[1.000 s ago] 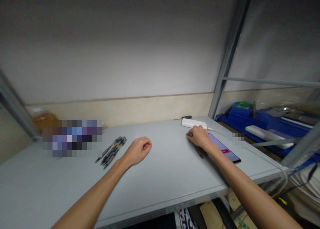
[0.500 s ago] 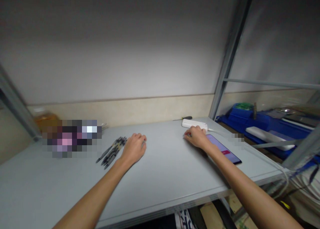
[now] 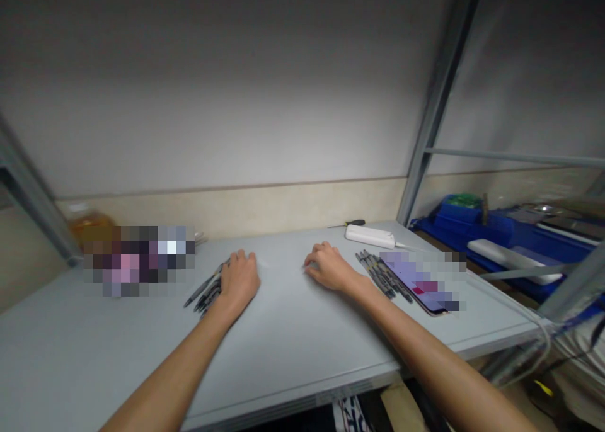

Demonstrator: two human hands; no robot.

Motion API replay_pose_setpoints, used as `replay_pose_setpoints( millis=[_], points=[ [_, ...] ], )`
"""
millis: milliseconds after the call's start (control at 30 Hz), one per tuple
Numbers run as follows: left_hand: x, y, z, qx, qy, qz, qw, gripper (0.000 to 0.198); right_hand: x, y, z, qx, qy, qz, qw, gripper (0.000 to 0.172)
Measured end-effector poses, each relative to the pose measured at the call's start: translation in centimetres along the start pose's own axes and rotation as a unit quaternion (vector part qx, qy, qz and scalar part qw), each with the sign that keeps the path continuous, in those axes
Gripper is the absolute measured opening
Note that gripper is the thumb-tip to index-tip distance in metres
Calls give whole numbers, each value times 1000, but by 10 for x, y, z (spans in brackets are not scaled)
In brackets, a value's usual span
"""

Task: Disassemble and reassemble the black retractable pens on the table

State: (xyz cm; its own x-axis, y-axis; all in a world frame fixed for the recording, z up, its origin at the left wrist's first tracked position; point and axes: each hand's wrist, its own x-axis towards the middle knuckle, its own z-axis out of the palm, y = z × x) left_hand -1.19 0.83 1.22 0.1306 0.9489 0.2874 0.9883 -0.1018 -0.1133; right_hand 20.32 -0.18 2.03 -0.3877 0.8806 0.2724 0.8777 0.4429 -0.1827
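while the left hand (image 3: 240, 279) lies with fingers curled loosely open, touching the bundle of pens (image 3: 206, 288) whose length runs from near-left to far-right on the tabletop (image 3: 293, 331), the right hand (image 3: 329, 268) rests open and empty, apart from a second row of pens (image 3: 382, 273) to its right.

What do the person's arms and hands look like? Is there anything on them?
Both arms are bare all the way down, with no sleeves in view. The left hand and right hand wear no gloves, and no watch, ring or bracelet shows. The picture is a little blurry, so tiny marks can't be made out.
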Motion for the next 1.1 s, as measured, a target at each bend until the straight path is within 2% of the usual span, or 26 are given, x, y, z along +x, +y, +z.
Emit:
replay_pose_setpoints(
  millis=[233,367,467,567,633,700,833,1033,1100],
  points=[
    [4,-4,6,-15,-5,17,1000,33,-1,-5,17,26,17,-45,999,19],
    [7,-1,12,-115,1,81,990,27,-5,-3,25,52,32,-51,997,16],
    [6,8,16,-258,27,148,954,19,-6,-3,27,80,49,-44,995,18],
    [0,20,15,-396,9,212,893,12,-5,-5,29,111,59,-60,990,24],
    [-3,27,13,-456,-5,233,859,12,-4,-7,31,122,52,-84,988,22],
    [-5,30,12,-481,7,229,847,14,-4,-8,32,124,39,-101,986,20],
    [-3,26,11,-432,50,219,873,18,-3,-5,31,112,47,-75,990,27],
    [4,10,8,-302,81,222,924,13,-2,6,20,116,84,47,989,32],
    [6,7,6,-276,86,227,930,16,-3,6,19,123,87,53,987,29]
  ],
)
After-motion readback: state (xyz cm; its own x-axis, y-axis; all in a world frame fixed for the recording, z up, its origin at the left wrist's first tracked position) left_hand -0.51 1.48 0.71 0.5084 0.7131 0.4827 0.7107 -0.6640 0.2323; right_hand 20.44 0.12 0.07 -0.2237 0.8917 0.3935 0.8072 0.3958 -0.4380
